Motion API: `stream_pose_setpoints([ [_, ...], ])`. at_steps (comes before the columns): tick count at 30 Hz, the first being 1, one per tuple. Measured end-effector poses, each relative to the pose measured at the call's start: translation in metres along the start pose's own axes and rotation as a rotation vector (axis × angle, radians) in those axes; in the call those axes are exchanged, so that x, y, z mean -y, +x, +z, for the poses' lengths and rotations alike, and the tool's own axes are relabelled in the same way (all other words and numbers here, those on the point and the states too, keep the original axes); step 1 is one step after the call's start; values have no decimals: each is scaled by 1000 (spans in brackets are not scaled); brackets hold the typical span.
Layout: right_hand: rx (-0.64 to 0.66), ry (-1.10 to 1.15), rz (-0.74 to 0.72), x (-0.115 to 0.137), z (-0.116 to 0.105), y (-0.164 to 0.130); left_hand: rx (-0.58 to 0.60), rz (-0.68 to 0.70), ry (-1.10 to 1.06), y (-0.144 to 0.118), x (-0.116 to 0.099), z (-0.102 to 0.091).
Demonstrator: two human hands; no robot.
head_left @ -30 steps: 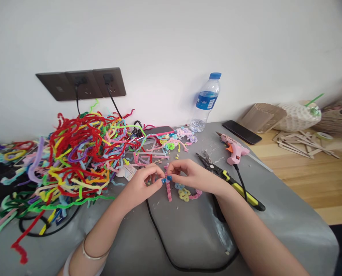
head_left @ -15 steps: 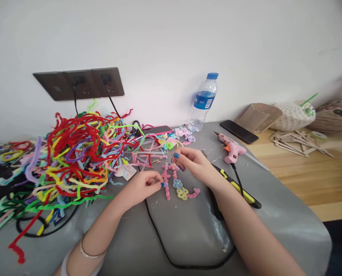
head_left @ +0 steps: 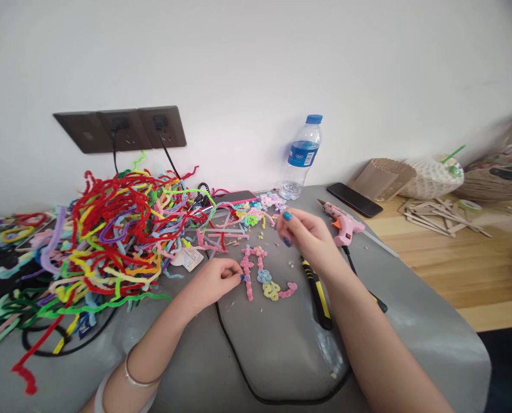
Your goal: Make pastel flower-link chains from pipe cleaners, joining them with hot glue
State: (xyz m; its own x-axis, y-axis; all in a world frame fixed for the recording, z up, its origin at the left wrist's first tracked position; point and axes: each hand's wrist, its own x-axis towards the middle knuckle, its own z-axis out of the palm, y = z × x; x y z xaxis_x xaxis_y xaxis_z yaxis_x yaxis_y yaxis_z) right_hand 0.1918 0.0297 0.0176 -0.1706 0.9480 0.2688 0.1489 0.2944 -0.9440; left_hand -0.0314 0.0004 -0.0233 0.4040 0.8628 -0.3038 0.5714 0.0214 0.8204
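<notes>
My left hand (head_left: pixel 221 281) rests on the grey table, its fingertips pinched at the edge of a pink pipe-cleaner strip (head_left: pixel 247 265). Joined to that strip's top is a bent chain of small pipe-cleaner flowers (head_left: pixel 264 276), pink, blue and yellow, with a curled pink tail. My right hand (head_left: pixel 309 238) hovers up and right of the chain, thumb and fingers curled together; anything between them is too small to make out. Under the right forearm side lies a black-and-yellow handled tool (head_left: pixel 318 295). Beyond it sits a pink glue gun (head_left: pixel 345 225).
A big tangle of coloured pipe cleaners (head_left: pixel 118 229) covers the left. Small finished flowers (head_left: pixel 270 201), a water bottle (head_left: pixel 301 158) and a black phone (head_left: pixel 354 199) stand or lie along the wall. A black cable (head_left: pixel 238 358) loops across the front. Wooden sticks (head_left: pixel 445 215) lie at right.
My right hand has moved right, away from the top of the pink strip, uncovering more of the black-and-yellow tool. My left hand has stayed at the strip.
</notes>
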Motion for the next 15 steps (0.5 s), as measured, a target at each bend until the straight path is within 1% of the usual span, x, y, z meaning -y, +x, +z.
stream_pose_setpoints([
  [3,-188,-164,51,8,-28,-9,5,-11,11,0,-1,0],
  [4,-235,-232,100,9,-41,-14,7,-14,13,0,-1,0],
  [6,-311,-388,243,5,-69,-24,8,-17,18,-1,-4,0],
  [7,-338,-518,320,1,-84,-30,7,-19,20,-2,-5,-1],
  [8,-350,-655,412,-4,-97,-34,6,-22,19,-2,-6,-1],
  [9,-334,-750,519,-11,-109,-38,5,-26,17,-3,-7,-1],
  [10,-310,-797,627,-18,-120,-41,6,-29,13,-3,-8,-1],
  [11,-270,-810,678,-25,-128,-43,7,-33,7,-3,-9,-1],
  [13,-240,-860,760,-38,-136,-43,14,-40,-5,-4,-9,-1],
  [15,-194,-888,774,-49,-137,-38,23,-47,-18,-4,-9,-2],
])
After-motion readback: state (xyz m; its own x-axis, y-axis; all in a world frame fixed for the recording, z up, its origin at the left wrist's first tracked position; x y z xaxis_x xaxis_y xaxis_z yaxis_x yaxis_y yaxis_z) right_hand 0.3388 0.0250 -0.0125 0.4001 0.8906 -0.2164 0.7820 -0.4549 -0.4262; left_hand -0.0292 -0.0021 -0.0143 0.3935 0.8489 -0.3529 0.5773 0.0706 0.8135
